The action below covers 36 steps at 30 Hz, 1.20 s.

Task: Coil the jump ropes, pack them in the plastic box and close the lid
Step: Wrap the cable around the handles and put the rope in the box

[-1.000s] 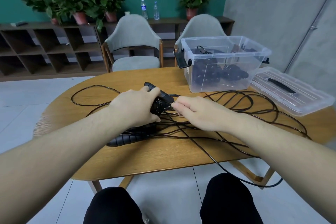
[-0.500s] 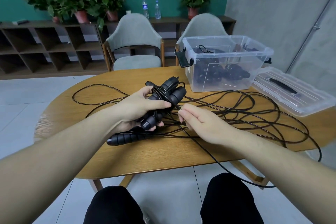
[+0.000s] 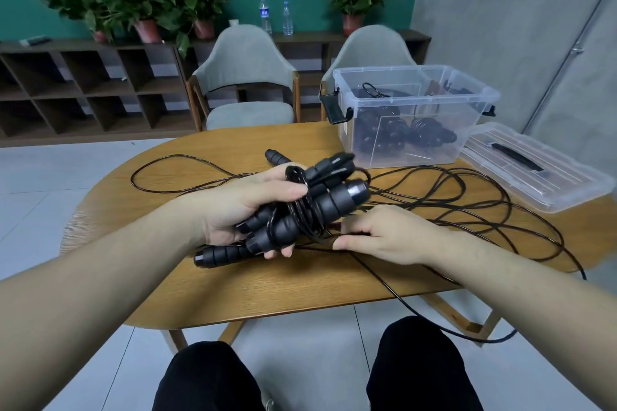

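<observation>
Left hand [image 3: 240, 210] grips a coiled rope bundle [image 3: 310, 203] by its foam handles, held just above the table [image 3: 283, 287] on the near side of the plastic box [image 3: 414, 117]; right hand [image 3: 390, 233], just beside the bundle, lies on the loose cord [image 3: 467, 197], fingers look lightly curled, whether it pinches cord I cannot tell. Cord looks thin, limp and springy, probably light and tangle-prone, so hold at the stiff handles and across the wraps. Lid [image 3: 534, 167] lies off, right of the box.
</observation>
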Each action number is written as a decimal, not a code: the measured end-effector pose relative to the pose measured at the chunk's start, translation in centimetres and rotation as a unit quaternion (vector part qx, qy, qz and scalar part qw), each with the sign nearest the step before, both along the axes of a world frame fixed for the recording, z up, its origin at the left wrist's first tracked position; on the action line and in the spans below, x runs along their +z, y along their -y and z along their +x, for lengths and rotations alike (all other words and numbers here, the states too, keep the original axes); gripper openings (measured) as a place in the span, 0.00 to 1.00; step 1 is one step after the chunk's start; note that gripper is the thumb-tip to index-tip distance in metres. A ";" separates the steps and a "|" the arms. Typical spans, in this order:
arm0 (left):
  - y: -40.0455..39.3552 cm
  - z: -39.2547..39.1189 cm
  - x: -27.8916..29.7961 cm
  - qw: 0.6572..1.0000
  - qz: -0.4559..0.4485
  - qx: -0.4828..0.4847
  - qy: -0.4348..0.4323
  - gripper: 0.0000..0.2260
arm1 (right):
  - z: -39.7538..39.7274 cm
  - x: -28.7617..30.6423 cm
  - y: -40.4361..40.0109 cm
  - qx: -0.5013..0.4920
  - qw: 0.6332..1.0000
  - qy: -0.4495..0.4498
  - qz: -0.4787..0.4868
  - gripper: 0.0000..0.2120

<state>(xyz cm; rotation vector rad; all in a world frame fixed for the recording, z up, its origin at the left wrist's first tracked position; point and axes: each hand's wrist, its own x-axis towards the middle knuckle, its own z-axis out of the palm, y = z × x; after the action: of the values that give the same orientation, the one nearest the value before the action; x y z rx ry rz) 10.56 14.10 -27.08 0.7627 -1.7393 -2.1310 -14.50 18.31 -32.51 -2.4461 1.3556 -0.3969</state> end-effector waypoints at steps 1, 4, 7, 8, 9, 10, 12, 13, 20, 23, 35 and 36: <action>0.0 0.0 0.3 0.999 -0.012 -0.024 0.022 0.33 | -0.3 -0.1 0.1 -0.001 1.000 -0.003 0.007 0.32; -0.1 -0.2 1.6 0.985 -0.066 -0.093 0.127 0.25 | -1.0 0.1 0.4 -0.006 1.000 -0.019 0.017 0.25; -0.4 -0.9 2.8 0.941 -0.139 -0.171 0.257 0.20 | -1.1 1.1 0.8 -0.024 0.997 -0.067 0.011 0.15; -0.6 -1.3 3.0 0.921 -0.165 -0.189 0.299 0.18 | -1.0 1.5 0.9 -0.027 0.996 -0.081 0.004 0.18; -0.8 -1.8 3.1 0.899 -0.193 -0.199 0.338 0.16 | -0.9 2.0 0.9 -0.027 0.995 -0.095 -0.001 0.21; -1.0 -2.2 3.0 0.880 -0.217 -0.204 0.371 0.16 | -0.7 2.3 1.0 -0.028 0.994 -0.106 -0.005 0.23; -1.3 -2.9 2.6 0.848 -0.261 -0.189 0.422 0.18 | -0.6 3.1 1.0 -0.035 0.992 -0.117 -0.020 0.25; -1.4 -3.0 2.4 0.827 -0.292 -0.175 0.447 0.21 | -0.6 3.4 1.1 -0.045 0.991 -0.120 -0.029 0.25; -1.1 -3.5 1.2 0.673 -0.491 -0.117 0.541 0.39 | 1.1 5.2 0.0 -0.092 0.982 -0.133 -0.093 0.21; -0.3 -3.2 0.8 0.699 -0.499 -0.028 0.512 0.32 | 2.2 5.5 -0.6 -0.116 0.981 -0.099 -0.119 0.18; -0.5 -2.3 -0.8 0.929 -0.155 0.273 0.196 0.27 | 2.9 2.2 -2.1 -0.158 0.980 0.018 -0.119 0.13; -0.5 -2.3 -1.0 0.940 -0.112 0.282 0.158 0.27 | 2.9 1.9 -2.1 -0.159 0.980 0.026 -0.121 0.12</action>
<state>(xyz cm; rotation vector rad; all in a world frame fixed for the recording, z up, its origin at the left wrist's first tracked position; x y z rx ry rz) 8.30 14.63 -28.09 1.3946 -1.6051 -1.4627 -11.60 20.44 -30.56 -2.3797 1.7733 -0.7364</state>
